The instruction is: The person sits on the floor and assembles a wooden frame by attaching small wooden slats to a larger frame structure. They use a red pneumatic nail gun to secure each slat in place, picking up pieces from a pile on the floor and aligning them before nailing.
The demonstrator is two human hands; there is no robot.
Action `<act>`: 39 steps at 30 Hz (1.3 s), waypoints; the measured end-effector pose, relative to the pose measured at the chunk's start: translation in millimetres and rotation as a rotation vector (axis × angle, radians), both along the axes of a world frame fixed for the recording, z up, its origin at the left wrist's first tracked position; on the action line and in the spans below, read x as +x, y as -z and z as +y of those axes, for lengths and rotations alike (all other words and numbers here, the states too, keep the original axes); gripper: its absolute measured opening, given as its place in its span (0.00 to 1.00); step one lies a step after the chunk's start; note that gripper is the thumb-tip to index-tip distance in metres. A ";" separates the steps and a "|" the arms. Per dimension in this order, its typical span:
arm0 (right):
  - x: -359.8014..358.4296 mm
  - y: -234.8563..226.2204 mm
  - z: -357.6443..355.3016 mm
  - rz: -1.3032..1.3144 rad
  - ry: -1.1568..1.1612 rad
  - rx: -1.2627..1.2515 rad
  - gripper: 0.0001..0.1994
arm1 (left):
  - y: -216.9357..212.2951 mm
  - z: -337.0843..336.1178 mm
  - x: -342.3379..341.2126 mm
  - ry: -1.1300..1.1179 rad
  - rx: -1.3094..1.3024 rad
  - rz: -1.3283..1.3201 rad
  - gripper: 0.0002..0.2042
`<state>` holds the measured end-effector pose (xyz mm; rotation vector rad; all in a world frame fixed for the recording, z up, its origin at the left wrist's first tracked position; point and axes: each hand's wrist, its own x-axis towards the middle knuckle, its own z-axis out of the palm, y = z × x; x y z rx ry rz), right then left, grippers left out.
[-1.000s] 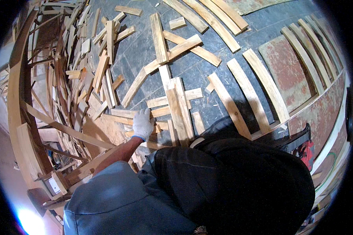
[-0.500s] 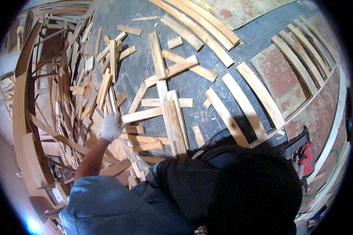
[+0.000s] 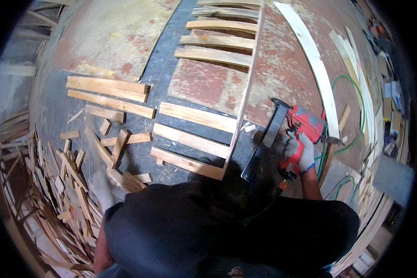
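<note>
My right hand, in a white glove with a blue cuff edge, is closed round the handle of a red and black nail gun. The gun's dark magazine slants down toward my knees. On the left, my gloved left hand is smeared by motion beside loose wood offcuts; its fingers cannot be made out. Ahead of me, several wooden slats lie side by side, their right ends meeting a long thin wooden strip.
A heap of scrap wood spreads at the left. Loose boards lie at the front left. A pale curved plank, a green hose and stacked long strips are on the right.
My view has swung to the right. The nail gun, earlier lying with no hand visible on it, is now gripped by my right hand. My left hand has left the board it was at.
</note>
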<state>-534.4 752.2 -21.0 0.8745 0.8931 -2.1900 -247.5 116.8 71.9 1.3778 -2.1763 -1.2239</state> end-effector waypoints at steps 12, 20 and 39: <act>-1.5 -26.9 -22.1 0.054 -0.012 -0.003 0.11 | 50.6 134.1 -377.6 1.648 -0.892 -0.188 0.25; -3.4 -35.5 -30.6 -0.001 0.064 0.030 0.09 | 55.9 234.7 -385.1 1.355 -0.235 0.096 0.25; 51.9 -40.2 -50.9 0.033 -0.013 -0.281 0.11 | 85.8 199.1 -368.1 1.169 -0.683 -0.318 0.25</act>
